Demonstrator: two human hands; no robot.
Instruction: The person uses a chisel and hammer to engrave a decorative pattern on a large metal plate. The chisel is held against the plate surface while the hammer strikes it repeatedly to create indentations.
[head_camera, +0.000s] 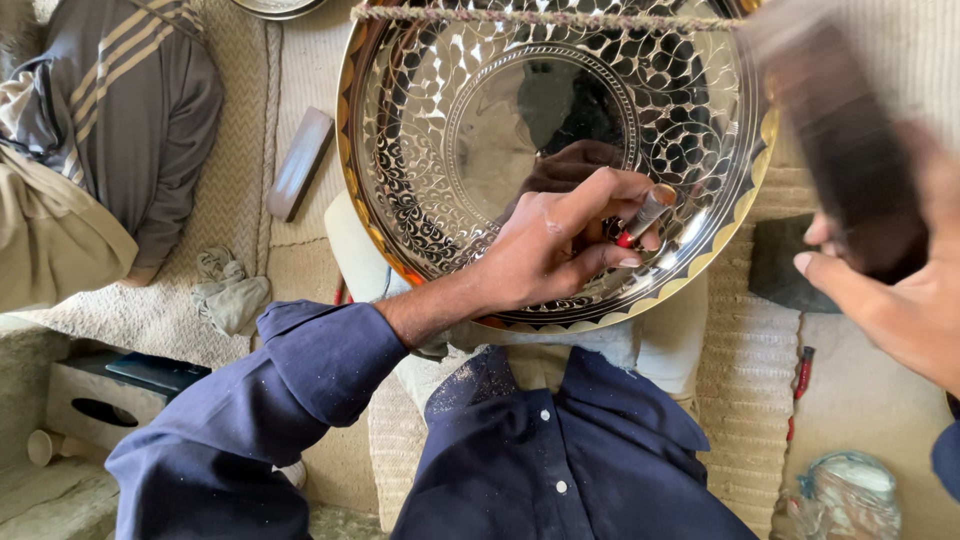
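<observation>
- Chisel, short and metal with a red band, sits pinched in my left hand, its tip on the engraved brass tray.
- Tray leans tilted over my lap, its scalloped rim toward my shirt.
- My right hand grips a dark, blurred block, raised beside the tray.
- Grey rag lies on the woven mat at left.

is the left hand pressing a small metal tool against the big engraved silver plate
Yes, the left hand pinches a small metal tool whose tip rests on the large engraved silver plate.
</observation>
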